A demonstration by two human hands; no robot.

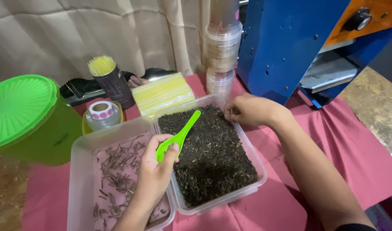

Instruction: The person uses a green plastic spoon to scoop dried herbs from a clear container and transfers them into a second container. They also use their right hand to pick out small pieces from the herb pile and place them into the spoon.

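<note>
Green plastic scoop (179, 136) sits gripped in the left hand (158, 169) over the tub of dark leaves (213, 156), the right hand (247, 110) pinching there, few stems (119, 167) yet lying in the neighbouring tub (82, 171).

Two tubs (247, 147) (82, 171) sat side by side on the cloth (358, 149), with a bucket (29, 115) to their left, straws (161, 92) behind them, and stacked cups (222, 51) beside the machine (290, 47).
</note>
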